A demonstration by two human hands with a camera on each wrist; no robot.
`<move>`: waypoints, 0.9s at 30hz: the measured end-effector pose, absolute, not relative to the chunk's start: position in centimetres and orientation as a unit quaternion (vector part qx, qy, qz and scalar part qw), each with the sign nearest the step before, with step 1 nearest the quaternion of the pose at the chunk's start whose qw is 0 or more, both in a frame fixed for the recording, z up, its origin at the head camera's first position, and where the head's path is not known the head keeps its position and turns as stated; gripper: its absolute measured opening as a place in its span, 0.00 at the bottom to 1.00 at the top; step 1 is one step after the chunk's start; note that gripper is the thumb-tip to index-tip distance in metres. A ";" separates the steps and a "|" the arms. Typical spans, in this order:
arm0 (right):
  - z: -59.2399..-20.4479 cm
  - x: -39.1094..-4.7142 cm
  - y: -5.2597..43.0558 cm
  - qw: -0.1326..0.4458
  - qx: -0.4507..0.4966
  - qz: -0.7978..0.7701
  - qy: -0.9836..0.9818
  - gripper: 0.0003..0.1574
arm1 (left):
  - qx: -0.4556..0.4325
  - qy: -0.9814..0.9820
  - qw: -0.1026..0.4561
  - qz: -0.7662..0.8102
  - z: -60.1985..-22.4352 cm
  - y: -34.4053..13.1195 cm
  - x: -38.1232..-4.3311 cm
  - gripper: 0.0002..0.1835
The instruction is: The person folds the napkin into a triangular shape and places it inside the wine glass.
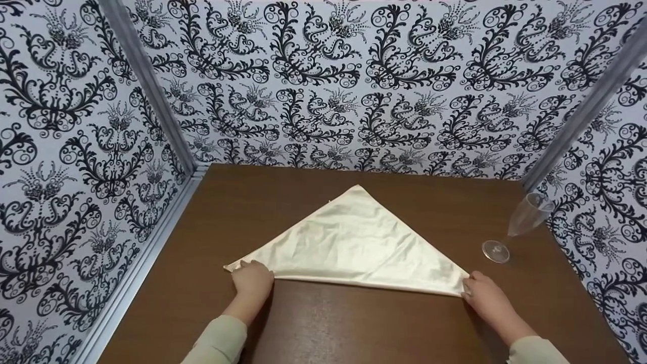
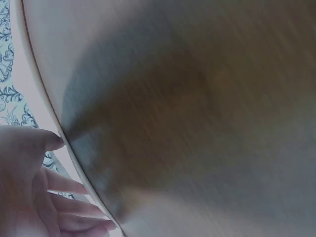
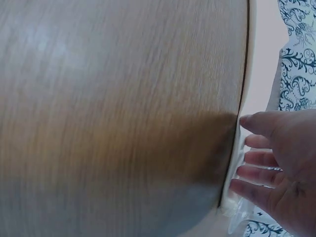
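Observation:
A shiny cream cloth napkin (image 1: 354, 242), folded into a triangle, lies on the brown table with its long folded edge nearest me and its tip pointing away. My left hand (image 1: 252, 280) rests at its left corner. In the left wrist view, the thumb of the left hand (image 2: 29, 182) touches the folded edge and the other fingers lie spread along the cloth (image 2: 42, 101). At the opposite corner is my right hand (image 1: 488, 296). The right wrist view shows the right hand (image 3: 291, 163) with extended fingers touching the cloth edge (image 3: 264, 54), thumb apart from them.
A clear stemmed glass (image 1: 528, 217) stands on the table (image 1: 323, 323) at the right, beyond my right hand. Patterned black-and-white panels (image 1: 323, 86) enclose the back and both sides. A grey metal rail (image 1: 136, 278) runs along the left edge.

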State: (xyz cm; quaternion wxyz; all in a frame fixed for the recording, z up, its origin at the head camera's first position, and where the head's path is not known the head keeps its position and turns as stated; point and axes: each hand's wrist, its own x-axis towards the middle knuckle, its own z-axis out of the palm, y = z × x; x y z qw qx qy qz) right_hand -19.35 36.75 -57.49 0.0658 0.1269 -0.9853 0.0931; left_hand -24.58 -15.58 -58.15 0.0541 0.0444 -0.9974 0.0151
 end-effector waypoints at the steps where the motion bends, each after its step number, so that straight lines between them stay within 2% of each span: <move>1: -57.5 -19.4 36.6 0.067 0.135 0.083 -0.985 0.13 | 0.045 -0.998 0.037 0.022 -58.1 -15.6 -24.7 0.36; 8: -58.1 -20.1 36.8 0.059 0.154 0.043 -0.985 0.15 | 0.050 -0.998 -0.031 0.016 -58.5 -16.0 -24.9 0.48; 11: -59.5 -20.5 38.0 0.102 0.201 0.050 -0.973 0.14 | 0.052 -0.998 -0.045 0.007 -58.6 -16.2 -25.1 0.50; 12: -60.3 -20.9 38.6 0.125 0.227 0.055 -0.964 0.13 | 0.051 -0.997 -0.049 0.006 -58.5 -16.3 -25.1 0.50; 15: -66.9 -23.8 42.9 0.197 0.322 0.111 -0.919 0.11 | 0.050 -0.997 -0.056 0.010 -58.5 -16.4 -25.4 0.50; 18: -69.5 -25.2 44.5 0.217 0.337 0.144 -0.905 0.12 | 0.048 -0.997 -0.056 0.017 -58.4 -16.5 -25.8 0.50; 19: -69.5 -25.2 44.5 0.220 0.330 0.156 -0.905 0.14 | 0.047 -0.997 -0.054 0.018 -58.4 -16.6 -26.0 0.50; 21: -65.8 -23.7 42.0 0.222 0.297 0.135 -0.919 0.15 | 0.044 -0.998 -0.051 0.018 -58.4 -16.6 -26.3 0.50; 24: -61.8 -22.0 38.9 0.200 0.237 0.085 -0.947 0.16 | 0.040 -0.998 -0.054 0.009 -58.2 -16.9 -27.0 0.50; 27: -59.5 -21.5 37.0 0.167 0.190 0.067 -0.965 0.16 | 0.038 -0.997 -0.068 0.002 -57.8 -17.2 -27.7 0.50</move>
